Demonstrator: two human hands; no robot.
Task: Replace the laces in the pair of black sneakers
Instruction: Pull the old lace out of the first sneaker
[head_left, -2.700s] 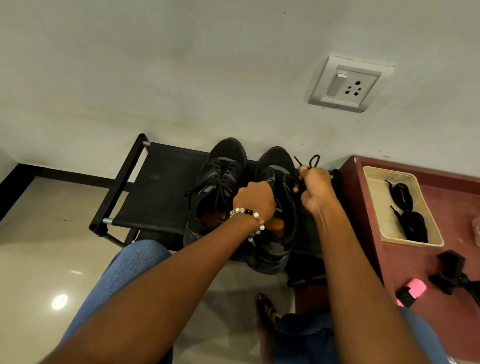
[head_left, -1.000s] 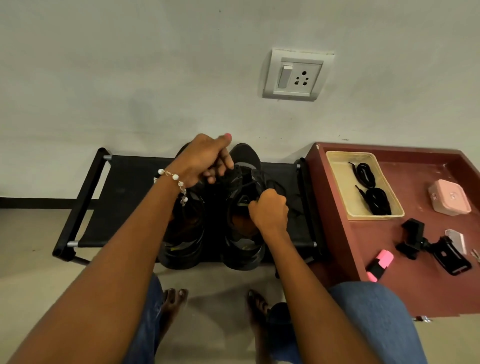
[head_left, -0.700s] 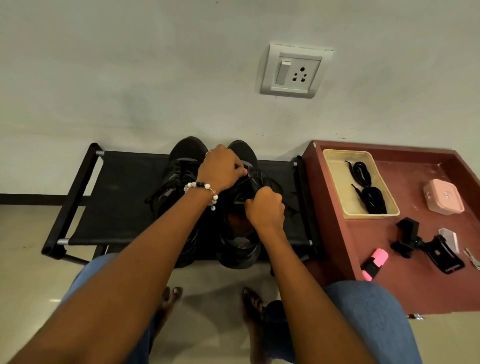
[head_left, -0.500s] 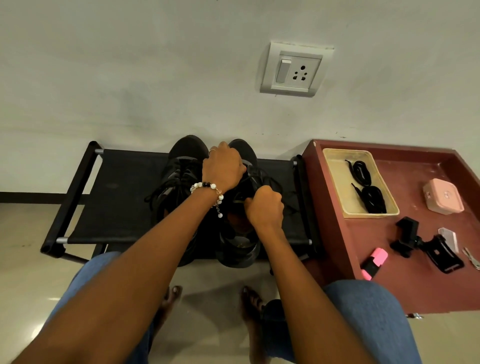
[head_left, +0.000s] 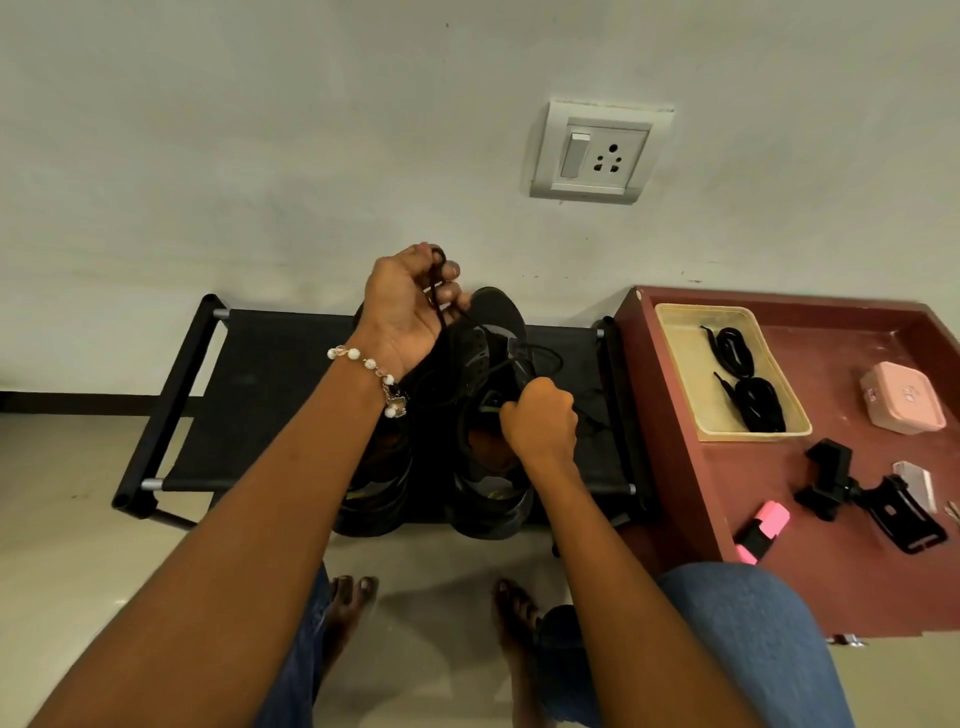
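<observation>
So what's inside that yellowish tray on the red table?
The tray holds two bundles of black laces, one behind the other, resting on its floor. Whether anything lies beneath them cannot be seen.

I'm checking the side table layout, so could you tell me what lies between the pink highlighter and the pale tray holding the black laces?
In the head view, only bare red tabletop separates the highlighter from the tray.

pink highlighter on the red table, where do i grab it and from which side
Pinch the pink highlighter across its long flat sides, mid-body, coming down from above. It lies flat near the red table's front left corner, with open space on both sides.
</observation>
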